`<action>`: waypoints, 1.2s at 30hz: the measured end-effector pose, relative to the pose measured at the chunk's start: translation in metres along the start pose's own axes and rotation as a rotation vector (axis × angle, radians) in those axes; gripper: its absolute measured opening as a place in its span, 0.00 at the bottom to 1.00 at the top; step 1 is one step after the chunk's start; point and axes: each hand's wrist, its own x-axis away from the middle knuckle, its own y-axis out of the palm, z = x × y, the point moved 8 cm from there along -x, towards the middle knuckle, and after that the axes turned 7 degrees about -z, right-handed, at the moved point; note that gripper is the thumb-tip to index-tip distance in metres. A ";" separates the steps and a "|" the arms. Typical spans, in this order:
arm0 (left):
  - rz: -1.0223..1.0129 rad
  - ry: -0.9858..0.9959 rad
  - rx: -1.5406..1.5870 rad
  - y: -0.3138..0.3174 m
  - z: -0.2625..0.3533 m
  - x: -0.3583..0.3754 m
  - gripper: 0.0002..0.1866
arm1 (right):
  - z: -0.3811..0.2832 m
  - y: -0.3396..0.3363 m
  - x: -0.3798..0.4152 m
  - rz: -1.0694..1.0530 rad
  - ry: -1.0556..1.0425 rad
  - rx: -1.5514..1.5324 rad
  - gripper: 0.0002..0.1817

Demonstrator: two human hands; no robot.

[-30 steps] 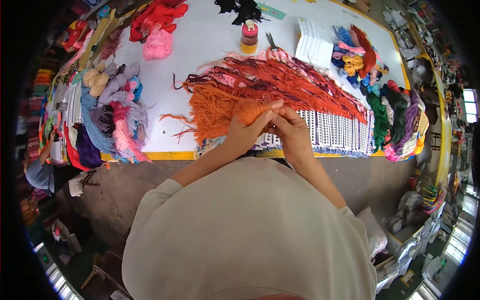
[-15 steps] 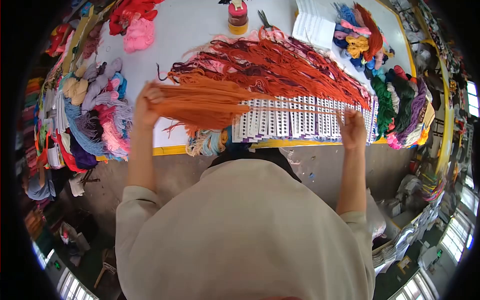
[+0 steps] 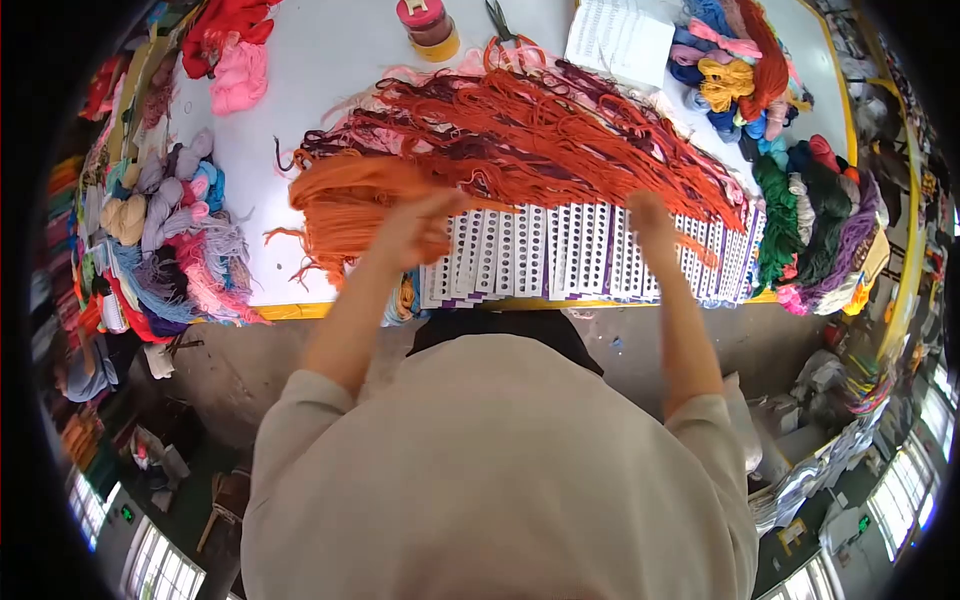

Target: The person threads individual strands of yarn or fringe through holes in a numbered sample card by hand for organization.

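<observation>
My left hand [image 3: 415,232], smeared by motion, is over the right end of an orange yarn skein [image 3: 345,215], its fingers apart and pointing right. The skein lies bunched on the left part of the table, loose ends trailing off its left side. Further right, my right hand [image 3: 652,222] is closed, and a few orange strands [image 3: 697,248] trail from it to the right. Below and between both hands lies a row of white punched cards [image 3: 520,255] with dark holes. A long heap of red-orange, pink and maroon yarn [image 3: 540,130] spreads just behind them.
Scissors [image 3: 503,25], a red-lidded jar [image 3: 428,28] and a printed sheet [image 3: 620,45] are at the back. Pink yarn [image 3: 240,78] lies back left. Mixed skeins fill the left edge [image 3: 170,230] and right edge [image 3: 820,220] of the table [image 3: 330,50].
My left hand has let go of the orange skein's left end and moved right. The skein now lies slack. My right hand has moved left, and the strands stretched between the hands have dropped.
</observation>
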 end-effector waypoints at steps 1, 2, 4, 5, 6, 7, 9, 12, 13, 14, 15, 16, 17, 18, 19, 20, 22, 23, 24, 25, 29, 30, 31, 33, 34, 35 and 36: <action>0.016 -0.056 -0.111 0.010 -0.025 -0.031 0.12 | -0.030 0.046 -0.006 -0.137 -0.092 -0.015 0.05; 0.029 -0.110 -0.220 0.014 -0.046 -0.060 0.12 | -0.036 0.077 -0.012 -0.197 -0.121 0.046 0.05; 0.167 -0.163 -0.480 0.030 -0.060 -0.077 0.13 | -0.039 0.113 -0.024 -0.289 -0.175 0.153 0.05; 0.176 -0.170 -0.475 0.037 -0.064 -0.084 0.13 | -0.038 0.118 -0.027 -0.300 -0.170 0.149 0.05; 0.181 -0.134 -0.632 0.042 -0.063 -0.091 0.13 | -0.034 0.123 -0.029 -0.339 -0.136 0.169 0.05; 0.182 -0.097 -0.790 0.046 -0.060 -0.095 0.14 | -0.031 0.127 -0.031 -0.376 -0.101 0.189 0.05; 0.196 -0.129 -0.715 0.040 -0.070 -0.103 0.13 | -0.028 0.127 -0.032 -0.408 -0.074 0.175 0.05; 0.159 -0.115 -0.563 0.030 -0.082 -0.117 0.12 | -0.027 0.129 -0.036 -0.435 -0.037 0.132 0.06; 0.109 -0.074 -0.484 0.031 -0.084 -0.122 0.11 | -0.027 0.129 -0.037 -0.432 -0.025 0.102 0.06; 0.108 -0.077 -0.484 0.028 -0.086 -0.128 0.11 | -0.028 0.127 -0.039 -0.432 -0.021 0.102 0.06; 0.093 -0.052 -0.510 0.030 -0.086 -0.129 0.10 | -0.028 0.128 -0.038 -0.473 0.034 0.107 0.06; 0.081 -0.024 -0.537 0.031 -0.084 -0.130 0.09 | -0.026 0.131 -0.038 -0.515 0.086 0.112 0.07; 0.085 -0.023 -0.536 0.030 -0.082 -0.131 0.09 | -0.026 0.131 -0.039 -0.518 0.084 0.111 0.07; 0.070 -0.034 -0.660 0.031 -0.079 -0.131 0.08 | -0.025 0.132 -0.039 -0.520 0.070 0.134 0.07; 0.059 -0.046 -0.783 0.032 -0.077 -0.129 0.07 | -0.024 0.133 -0.039 -0.524 0.056 0.157 0.08; 0.068 -0.046 -0.779 0.029 -0.075 -0.125 0.07 | -0.021 0.136 -0.041 -0.533 0.053 0.156 0.08; 0.110 0.181 -0.591 0.034 -0.050 -0.104 0.06 | -0.008 0.136 -0.041 -0.525 0.138 -0.053 0.08; 0.111 0.180 -0.595 0.032 -0.047 -0.098 0.06 | -0.007 0.135 -0.041 -0.524 0.138 -0.058 0.08; 0.051 0.118 -0.367 0.031 -0.052 -0.093 0.07 | -0.007 0.135 -0.041 -0.537 0.146 -0.009 0.09; -0.008 0.058 -0.137 0.032 -0.059 -0.089 0.09 | -0.007 0.136 -0.040 -0.550 0.153 0.041 0.11; -0.220 -0.124 0.178 0.051 -0.081 -0.086 0.13 | -0.011 0.134 -0.037 -0.512 0.163 0.040 0.11; -0.228 -0.126 0.107 0.064 -0.076 -0.083 0.10 | -0.016 0.133 -0.037 -0.496 0.103 0.009 0.12; -0.236 -0.127 0.036 0.072 -0.075 -0.082 0.07 | -0.021 0.131 -0.037 -0.481 0.042 -0.021 0.12; -0.193 -0.101 -0.318 0.066 -0.080 -0.095 0.11 | -0.023 0.126 -0.038 -0.503 0.144 -0.100 0.13; -0.142 -0.074 -0.673 0.062 -0.080 -0.100 0.15 | -0.021 0.126 -0.037 -0.523 0.245 -0.180 0.14; -0.114 -0.040 -0.809 0.060 -0.079 -0.103 0.14 | -0.011 0.127 -0.038 -0.525 0.246 -0.178 0.14; -0.113 -0.040 -0.808 0.055 -0.080 -0.105 0.14 | -0.001 0.135 -0.039 -0.579 0.207 -0.292 0.16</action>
